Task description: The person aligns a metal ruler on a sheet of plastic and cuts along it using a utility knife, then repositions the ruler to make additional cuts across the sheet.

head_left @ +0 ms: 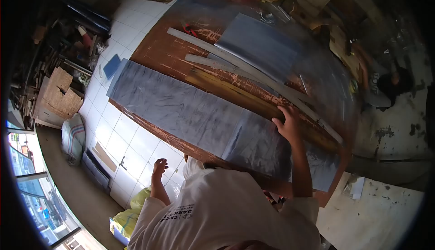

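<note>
My right hand (pixel 288 124) rests at the far edge of a long grey sheet (pixel 181 107), thumb apart from the fingers, its fingertips at a yellowish-brown wooden bar (pixel 231 91). The sheet lies lengthwise along the near side of a worn brown table (pixel 154 50). Out to the left, off the table's near edge, my left hand (pixel 159 167) hangs in the air with loosely bent fingers and nothing visible in it. Beyond the bar lie two long pale strips (pixel 199 43). A stack of bluish-grey sheets (pixel 258 46) is farther back.
Red-handled scissors (pixel 189 30) lie near the strips' left end. A person (pixel 385 87) is at the right side. Scrap boards (pixel 61 93) and a white sack (pixel 73 136) stand at left. Yellow-green bags (pixel 131 211) sit on the floor near my left arm.
</note>
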Tool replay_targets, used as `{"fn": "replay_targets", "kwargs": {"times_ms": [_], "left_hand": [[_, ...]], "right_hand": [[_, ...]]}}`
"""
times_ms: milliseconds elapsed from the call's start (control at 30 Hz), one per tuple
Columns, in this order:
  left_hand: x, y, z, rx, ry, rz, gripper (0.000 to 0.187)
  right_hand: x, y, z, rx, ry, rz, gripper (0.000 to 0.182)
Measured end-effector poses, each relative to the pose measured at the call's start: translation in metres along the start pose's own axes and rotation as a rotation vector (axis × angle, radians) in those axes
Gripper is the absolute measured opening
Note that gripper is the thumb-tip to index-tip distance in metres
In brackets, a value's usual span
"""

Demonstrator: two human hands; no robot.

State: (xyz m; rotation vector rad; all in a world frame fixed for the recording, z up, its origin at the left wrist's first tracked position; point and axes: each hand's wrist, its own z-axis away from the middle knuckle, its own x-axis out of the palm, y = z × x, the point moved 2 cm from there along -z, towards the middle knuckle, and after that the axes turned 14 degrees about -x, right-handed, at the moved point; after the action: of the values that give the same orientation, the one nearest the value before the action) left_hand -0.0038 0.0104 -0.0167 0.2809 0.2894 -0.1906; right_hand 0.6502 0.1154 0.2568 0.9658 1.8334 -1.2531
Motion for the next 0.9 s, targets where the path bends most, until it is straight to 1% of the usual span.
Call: {"fn": "replay_targets", "kwargs": {"times_ms": [67,100,200,367,433,600,667,700,767,800,833,900], "left_hand": [[-0.014,0.007,0.004,-0.027,0.026,-0.009,0.045],[0.035,0.001,-0.003,-0.02,-0.027,-0.005,0.045],[0.014,0.0,-0.001,0.007,0.025,0.056,0.04],[0.018,-0.004,0.002,0.016,0.014,0.042,0.039],[0.021,-0.008,0.004,-0.013,0.005,0.064,0.039],[0.027,-0.013,0.012,-0.047,-0.029,0.089,0.04],[0.03,-0.017,0.008,-0.061,-0.056,0.128,0.043],[0.032,-0.018,0.006,-0.08,-0.059,0.145,0.044],[0.035,-0.022,0.002,-0.1,-0.079,0.16,0.046],[0.036,-0.022,0.001,-0.103,-0.081,0.159,0.046],[0.037,-0.023,0.0,-0.108,-0.084,0.158,0.046],[0.039,-0.024,-0.001,-0.102,-0.083,0.166,0.046]], "right_hand": [[0.005,-0.01,-0.009,-0.016,0.051,0.002,0.053],[-0.019,0.008,-0.001,-0.016,0.037,0.054,0.053],[-0.01,-0.004,-0.003,-0.04,0.085,0.019,0.053],[-0.019,-0.018,-0.005,-0.019,0.084,0.059,0.049],[-0.02,-0.023,-0.007,-0.006,0.069,0.076,0.048],[-0.019,-0.004,-0.019,-0.004,0.018,0.064,0.04],[-0.021,0.007,-0.031,0.004,0.157,0.155,0.033],[-0.02,0.016,-0.037,0.007,0.165,0.156,0.033],[-0.022,0.033,-0.049,-0.148,0.282,0.395,0.029],[-0.024,0.039,-0.055,-0.157,0.228,0.449,0.03],[-0.026,0.046,-0.06,-0.155,0.234,0.45,0.03],[-0.026,0.06,-0.068,-0.082,0.111,0.376,0.032]]}}
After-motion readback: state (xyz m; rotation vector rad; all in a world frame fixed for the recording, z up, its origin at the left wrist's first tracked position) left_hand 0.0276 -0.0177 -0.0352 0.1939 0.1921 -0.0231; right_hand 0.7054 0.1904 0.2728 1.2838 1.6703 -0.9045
